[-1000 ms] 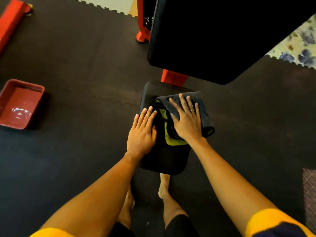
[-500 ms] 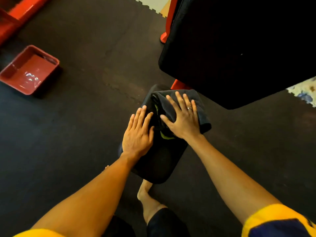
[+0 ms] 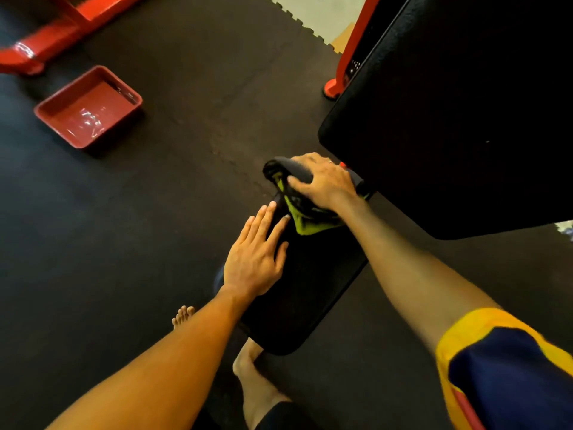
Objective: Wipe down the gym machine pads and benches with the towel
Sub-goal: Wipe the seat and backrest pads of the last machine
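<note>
Dark rubber floor (image 3: 155, 228) fills the view. A big black back pad (image 3: 465, 103) looms far right, with a black seat pad (image 3: 304, 290) below it. A red tray (image 3: 107, 88) of water sits far left. The right hand (image 3: 325, 181) clutches a dark-and-lime towel (image 3: 305, 223) on the seat pad's far end; the left hand (image 3: 252, 262) lies flat, fingers straight, on its left edge

Two pads (image 3: 305, 293), one towel (image 3: 305, 224) (one tray (image 3: 108, 130))
</note>
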Tool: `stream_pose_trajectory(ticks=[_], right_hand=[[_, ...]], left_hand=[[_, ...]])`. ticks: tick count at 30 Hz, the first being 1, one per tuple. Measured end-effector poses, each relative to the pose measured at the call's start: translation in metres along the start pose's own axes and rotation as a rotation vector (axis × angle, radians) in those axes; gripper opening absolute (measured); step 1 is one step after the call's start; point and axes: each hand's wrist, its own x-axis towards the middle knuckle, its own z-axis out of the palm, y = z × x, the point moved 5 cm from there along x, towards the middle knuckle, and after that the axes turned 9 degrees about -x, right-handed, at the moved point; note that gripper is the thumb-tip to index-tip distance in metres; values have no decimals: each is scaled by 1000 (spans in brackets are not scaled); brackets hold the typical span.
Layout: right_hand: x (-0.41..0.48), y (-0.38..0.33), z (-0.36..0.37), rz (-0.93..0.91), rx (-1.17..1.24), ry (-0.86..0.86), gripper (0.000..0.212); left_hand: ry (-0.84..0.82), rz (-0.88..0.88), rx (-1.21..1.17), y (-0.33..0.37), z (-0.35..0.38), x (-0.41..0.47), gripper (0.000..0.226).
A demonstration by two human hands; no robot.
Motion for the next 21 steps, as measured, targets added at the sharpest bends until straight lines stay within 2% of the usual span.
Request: stream_pose_trajectory(ticks=[2,4,6,8,10,12,14,17,19,21], right_hand=[[11,13,-3,253,198,-109,53],[17,9,-4,355,155,-118,53],[20,-6,1,250,-85,-76,56],[16,-23,14,33,-235,-65,59],[11,-27,19,-146,-273,-68,60],[13,-22,15,-243,-257,-49,55],[20,-10,7,-167,-171,-57,43],[33,6,4,129,47,-163,42],[31,-5,6,130,-76,-142,47],[24,-21,11,16,-254,-72,54]], left_hand=[[1,-6,13,1,0,-1,60],[13,-21,20,2,0,-1,60],[27,-44,13,1,2,-1,62],[50,-73,20,0,1,-2,63],[68,-100,34,0,0,-3,64],[86,-143,37,-1,-1,-5,68],[115,-203,30,-3,-2,-8,71],[149,-304,-11,-5,-5,-17,70],[159,-363,-59,-7,-7,-26,68],[174,-390,-93,-8,-8,-32,64]])
